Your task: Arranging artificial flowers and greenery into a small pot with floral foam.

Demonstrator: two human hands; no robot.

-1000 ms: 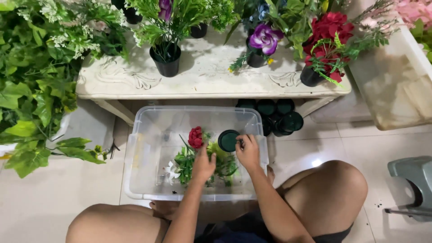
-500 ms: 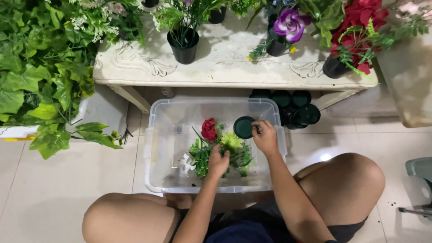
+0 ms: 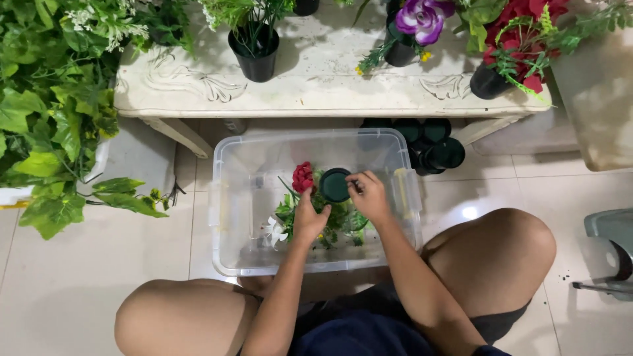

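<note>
Inside clear bin (image 3: 231, 198), right hand (image 3: 368, 195) gripping black pot (image 3: 335, 185), left hand (image 3: 308, 219) on red flower (image 3: 302, 177)

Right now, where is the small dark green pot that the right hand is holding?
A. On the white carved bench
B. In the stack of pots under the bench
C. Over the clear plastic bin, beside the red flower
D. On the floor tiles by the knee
C: the right hand holds the small dark green pot inside the clear plastic bin, right next to the red flower.

Left hand (image 3: 308, 221) curled, right hand (image 3: 368, 196) fingers pinched.
</note>
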